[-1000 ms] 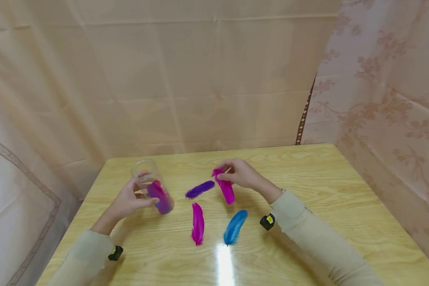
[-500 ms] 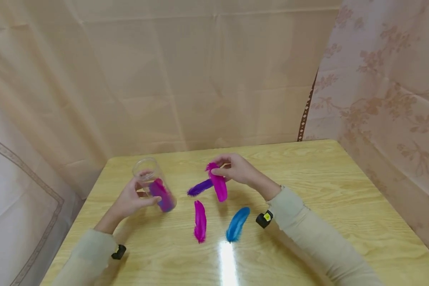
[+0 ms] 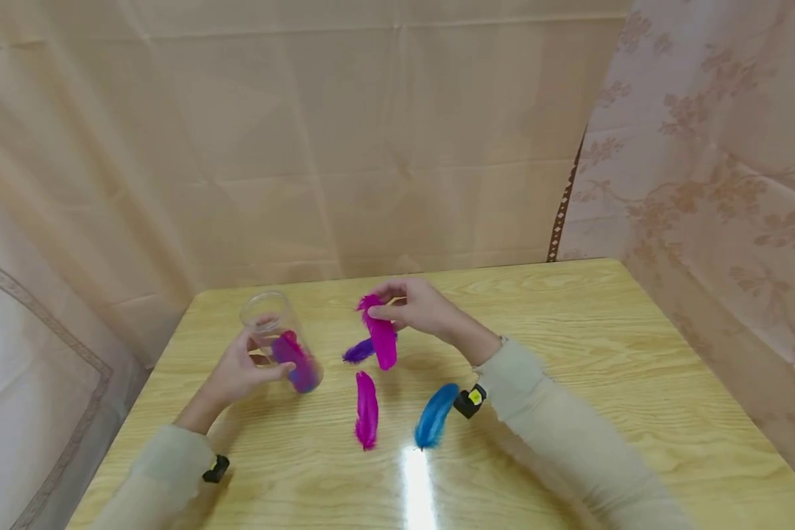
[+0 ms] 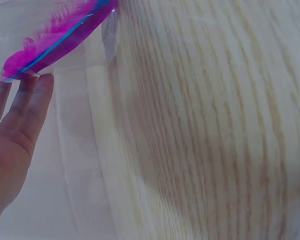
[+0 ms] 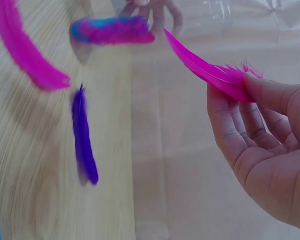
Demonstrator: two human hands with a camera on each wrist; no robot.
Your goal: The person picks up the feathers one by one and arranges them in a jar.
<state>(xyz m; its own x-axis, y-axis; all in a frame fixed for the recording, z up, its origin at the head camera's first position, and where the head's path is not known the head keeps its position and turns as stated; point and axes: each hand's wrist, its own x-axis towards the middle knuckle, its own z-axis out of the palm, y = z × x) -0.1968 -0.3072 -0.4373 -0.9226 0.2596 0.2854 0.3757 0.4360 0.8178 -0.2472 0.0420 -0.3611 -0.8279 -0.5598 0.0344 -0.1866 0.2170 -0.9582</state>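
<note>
My left hand (image 3: 241, 372) grips a clear plastic cup (image 3: 268, 313), tilted with its mouth up and to the left. Pink, purple and blue feathers (image 3: 294, 361) fill its lower part; the left wrist view shows a pink feather (image 4: 64, 37) with a blue shaft line through the wall. Between thumb and fingers of my right hand (image 3: 417, 305) is a pink feather (image 3: 382, 338), pinched near its fluffy end and raised above the table. Under it in the head view lies a purple feather (image 3: 358, 352), partly covered; the right wrist view shows this purple feather (image 5: 83, 137) whole.
On the wooden table (image 3: 570, 353), another pink feather (image 3: 366, 412) lies at the front middle, with a blue feather (image 3: 436, 416) to its right. A beige curtain (image 3: 371, 147) hangs behind the far edge, and a floral cloth (image 3: 722, 184) hangs on the right.
My right hand has carried the pinched pink feather leftward and slightly up, from beside the purple feather to over it. The left hand and cup stay nearly in place.
</note>
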